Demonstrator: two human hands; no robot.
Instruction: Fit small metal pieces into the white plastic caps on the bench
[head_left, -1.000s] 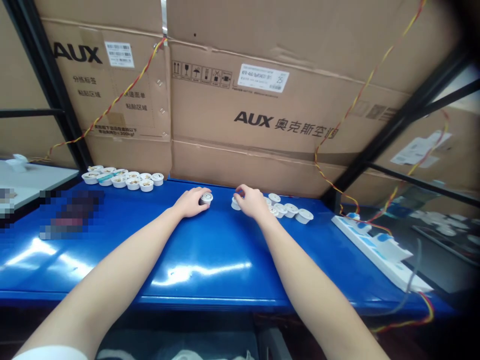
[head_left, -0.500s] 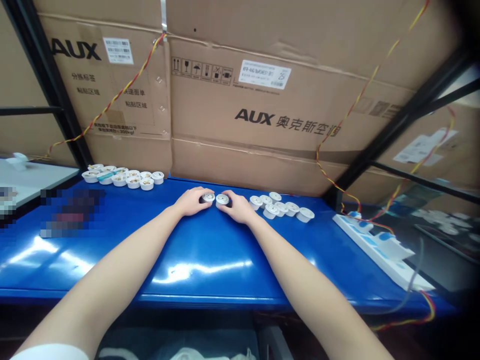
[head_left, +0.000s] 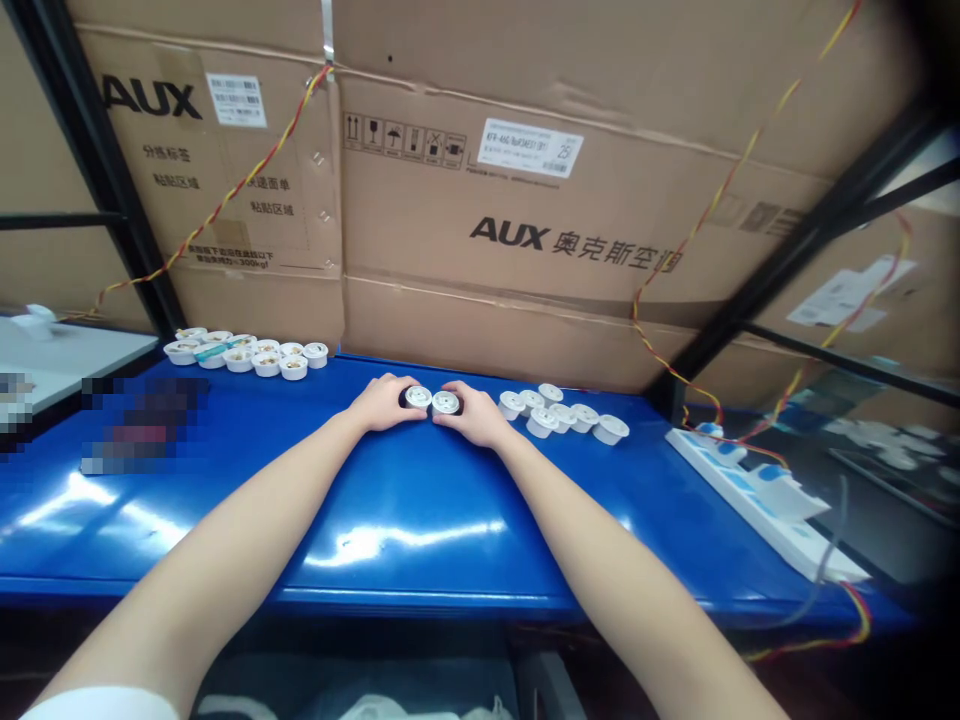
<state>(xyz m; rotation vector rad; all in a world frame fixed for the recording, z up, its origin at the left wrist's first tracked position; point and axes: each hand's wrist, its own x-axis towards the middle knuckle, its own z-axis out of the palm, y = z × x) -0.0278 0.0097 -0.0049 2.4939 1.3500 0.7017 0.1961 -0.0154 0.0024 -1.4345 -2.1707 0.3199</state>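
Observation:
My left hand (head_left: pixel 384 404) curls its thumb and fingers around a small round white cup (head_left: pixel 418 397) with a grey-white top. Close beside it, another small round white cup (head_left: pixel 445 403) of the same kind sits in the grip of my right hand (head_left: pixel 475 413). Both cups are at the far middle of the blue table (head_left: pixel 420 480), their tops towards me. Whether their rims touch is hard to tell. Right of my right hand stands a loose group of several similar white cups (head_left: pixel 541 422).
At the back left, several white cups (head_left: pixel 239 360) with bits inside stand in rows. A dark blurred object (head_left: pixel 150 425) lies in front of them. Cardboard boxes (head_left: pixel 525 290) form the back wall. White power strips (head_left: pixel 765 500) and twisted red-yellow wires (head_left: pixel 660 350) are on the right.
The top of the cup in my left hand has come into fuller view, with my left thumb lower on its near side. Both hands have stayed almost in place.

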